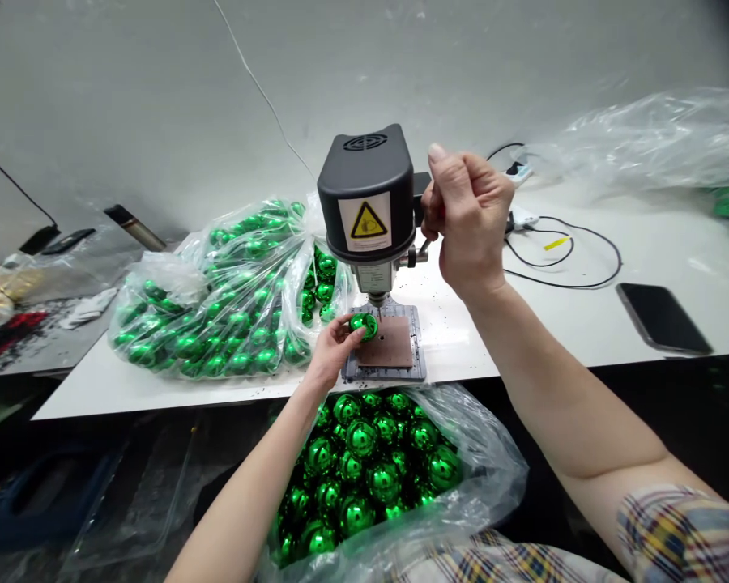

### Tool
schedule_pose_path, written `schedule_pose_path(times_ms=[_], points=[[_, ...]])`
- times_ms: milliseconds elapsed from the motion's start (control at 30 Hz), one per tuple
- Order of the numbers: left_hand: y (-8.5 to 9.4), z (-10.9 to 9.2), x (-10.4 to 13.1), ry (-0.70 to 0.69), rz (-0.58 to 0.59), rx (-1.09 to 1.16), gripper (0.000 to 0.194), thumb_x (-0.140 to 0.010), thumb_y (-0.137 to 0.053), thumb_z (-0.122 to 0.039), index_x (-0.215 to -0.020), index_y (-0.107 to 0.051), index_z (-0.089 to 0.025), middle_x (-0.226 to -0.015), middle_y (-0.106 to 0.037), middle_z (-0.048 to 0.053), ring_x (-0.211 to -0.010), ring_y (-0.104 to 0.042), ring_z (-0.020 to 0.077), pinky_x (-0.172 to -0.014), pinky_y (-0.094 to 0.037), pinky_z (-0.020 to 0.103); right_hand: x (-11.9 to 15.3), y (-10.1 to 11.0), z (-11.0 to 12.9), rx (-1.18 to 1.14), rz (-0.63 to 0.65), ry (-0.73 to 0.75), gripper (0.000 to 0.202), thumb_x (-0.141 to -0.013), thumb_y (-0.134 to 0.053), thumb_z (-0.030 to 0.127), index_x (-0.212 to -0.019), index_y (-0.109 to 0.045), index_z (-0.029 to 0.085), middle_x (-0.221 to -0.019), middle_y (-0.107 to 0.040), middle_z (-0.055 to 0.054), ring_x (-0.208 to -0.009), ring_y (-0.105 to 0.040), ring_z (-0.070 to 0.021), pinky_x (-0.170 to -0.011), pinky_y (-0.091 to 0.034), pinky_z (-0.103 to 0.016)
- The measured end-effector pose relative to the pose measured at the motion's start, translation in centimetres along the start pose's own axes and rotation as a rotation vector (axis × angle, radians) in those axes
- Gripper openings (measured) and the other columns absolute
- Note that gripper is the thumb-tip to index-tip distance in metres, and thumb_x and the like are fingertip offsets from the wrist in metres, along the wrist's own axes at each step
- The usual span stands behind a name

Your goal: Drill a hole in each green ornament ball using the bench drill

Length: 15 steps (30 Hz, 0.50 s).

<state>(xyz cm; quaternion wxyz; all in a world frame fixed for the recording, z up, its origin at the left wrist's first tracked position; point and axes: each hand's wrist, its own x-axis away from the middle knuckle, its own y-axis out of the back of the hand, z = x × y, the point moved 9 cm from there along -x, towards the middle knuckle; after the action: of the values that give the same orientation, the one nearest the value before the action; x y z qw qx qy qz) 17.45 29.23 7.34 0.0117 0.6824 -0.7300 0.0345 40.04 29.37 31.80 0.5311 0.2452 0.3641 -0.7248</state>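
Note:
A small black drill press (364, 194) with a yellow warning label stands on the white table. My right hand (467, 214) is closed around the feed lever (424, 249) on its right side; most of the grip is hidden by the fingers. Between the thumb and fingers of my left hand (334, 348) is a shiny green ball (363, 325). The ball is beside the drill bit (379, 312), over the left part of a brown board (394, 344) on the grey drill base (418, 364). Whether bit and ball touch, I cannot tell.
An open plastic bag of green balls (361, 437) sits below the table's front edge. Another clear bag of green balls (219, 324) lies left of the drill. To the right are a phone (662, 317), black cable (601, 283) and clear plastic sheeting (662, 138). Dark crumbs surround the base.

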Motion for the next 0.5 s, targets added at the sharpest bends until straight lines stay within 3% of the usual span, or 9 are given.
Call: schedule_pose_path(times_ms=[167, 367, 500], points=[[-1.2, 1.1, -0.8, -0.074, -0.022, -0.069, 0.058, -0.069, -0.085, -0.04, -0.116, -0.062, -0.015, -0.099, -0.074, 0.009, -0.091, -0.07, 0.0202, -0.083, -0.056, 0.034, 0.2, 0.0, 0.7, -0.034, -0.051, -0.007, 0.057, -0.085, -0.063, 0.06, -0.057, -0.032, 0.021, -0.049, -0.034, 0.006, -0.039, -0.029, -0.0054, -0.034, -0.024, -0.023], [-2.0, 0.7, -1.0, -0.135, -0.037, -0.16, 0.052, -0.071, -0.083, -0.035, -0.112, -0.062, -0.014, -0.098, -0.073, 0.009, -0.087, -0.068, 0.0188, -0.077, -0.056, 0.031, 0.0, -0.1, 0.1, 0.075, 0.011, 0.015, 0.057, -0.088, -0.052, 0.066, -0.061, -0.028, 0.022, -0.051, -0.035, 0.004, -0.043, -0.03, -0.0068, -0.038, -0.025, -0.025], [-1.9, 0.6, -0.5, -0.129, -0.06, -0.211, 0.051, -0.073, -0.081, -0.039, -0.113, -0.062, -0.014, -0.093, -0.072, 0.007, -0.076, -0.065, 0.0158, -0.064, -0.052, 0.026, 0.0, 0.0, -0.2, 0.11, 0.026, 0.013, 0.058, -0.089, -0.048, 0.07, -0.063, -0.026, 0.022, -0.052, -0.036, 0.003, -0.045, -0.031, -0.0086, -0.04, -0.025, -0.027]])
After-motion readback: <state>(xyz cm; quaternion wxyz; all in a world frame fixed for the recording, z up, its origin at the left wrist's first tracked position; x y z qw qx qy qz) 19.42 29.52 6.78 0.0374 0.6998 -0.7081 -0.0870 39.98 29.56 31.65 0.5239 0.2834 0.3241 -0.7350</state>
